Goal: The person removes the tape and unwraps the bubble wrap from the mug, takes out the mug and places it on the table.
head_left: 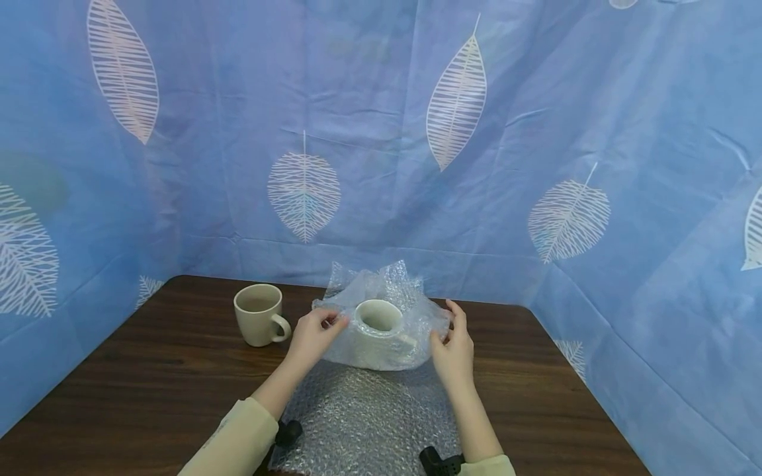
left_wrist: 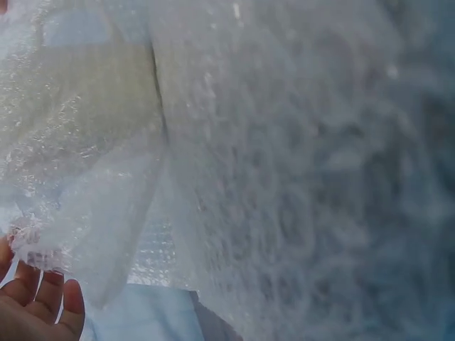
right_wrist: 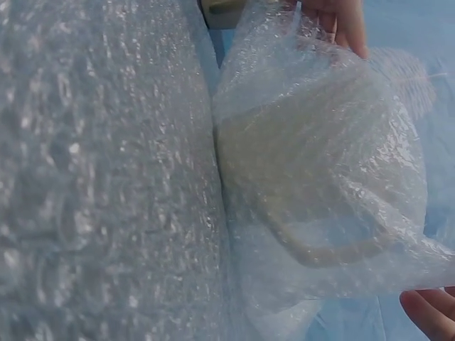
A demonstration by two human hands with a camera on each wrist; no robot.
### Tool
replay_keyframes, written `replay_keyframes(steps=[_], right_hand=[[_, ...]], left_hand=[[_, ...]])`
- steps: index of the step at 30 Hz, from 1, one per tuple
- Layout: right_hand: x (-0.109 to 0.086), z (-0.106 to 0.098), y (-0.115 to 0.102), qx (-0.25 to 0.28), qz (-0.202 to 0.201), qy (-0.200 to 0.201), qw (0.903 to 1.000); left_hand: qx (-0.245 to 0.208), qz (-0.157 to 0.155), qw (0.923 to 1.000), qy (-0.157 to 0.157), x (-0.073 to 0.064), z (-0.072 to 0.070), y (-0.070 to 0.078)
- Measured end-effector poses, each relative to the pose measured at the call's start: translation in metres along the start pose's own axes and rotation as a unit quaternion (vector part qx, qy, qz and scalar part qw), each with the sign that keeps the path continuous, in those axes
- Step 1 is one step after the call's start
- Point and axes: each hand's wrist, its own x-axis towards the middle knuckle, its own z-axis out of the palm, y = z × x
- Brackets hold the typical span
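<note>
A cream mug (head_left: 380, 317) stands upright near the back of the table, its handle pointing right. Clear bubble wrap (head_left: 363, 420) lies under it and is drawn up around its sides, leaving the mouth showing. On the left, my left hand (head_left: 311, 336) pinches an edge of the wrap between thumb and fingers. Opposite it, my right hand (head_left: 454, 350) pinches the wrap beyond the handle. Through the film, the right wrist view shows the mug's handle (right_wrist: 323, 256), with right-hand fingers (right_wrist: 430, 312) at the pulled-out corner. Left-hand fingers (left_wrist: 50, 295) hold a fold in the left wrist view.
A second cream mug (head_left: 258, 316), unwrapped, stands upright left of my left hand. The dark wooden table (head_left: 149, 383) meets a blue leaf-print cloth (head_left: 369, 198) at the back and sides. The wrap stretches toward the front edge between my forearms.
</note>
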Motion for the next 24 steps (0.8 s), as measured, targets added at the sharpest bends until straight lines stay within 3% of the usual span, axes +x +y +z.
replay_keyframes(steps=[5, 11, 15, 19, 24], right_hand=[[0.001, -0.003, 0.0, -0.005, -0.008, 0.016, 0.9998], [0.003, -0.009, -0.001, -0.005, -0.02, 0.023, 0.9995], [0.004, -0.014, 0.0, -0.016, -0.039, 0.017, 0.9989], [0.006, -0.019, 0.001, -0.061, -0.075, 0.014, 0.9952], [0.008, -0.024, -0.002, -0.131, -0.123, 0.015, 0.9836]], left_hand=[[-0.035, -0.001, 0.9994, 0.0, 0.0, -0.001, 0.001], [-0.087, -0.02, 0.9955, -0.031, 0.001, -0.004, 0.002], [-0.108, -0.008, 0.9925, -0.056, 0.001, -0.006, 0.002], [-0.127, 0.014, 0.9883, -0.082, 0.001, -0.011, 0.0], [-0.144, 0.032, 0.9817, -0.12, -0.001, -0.018, -0.005]])
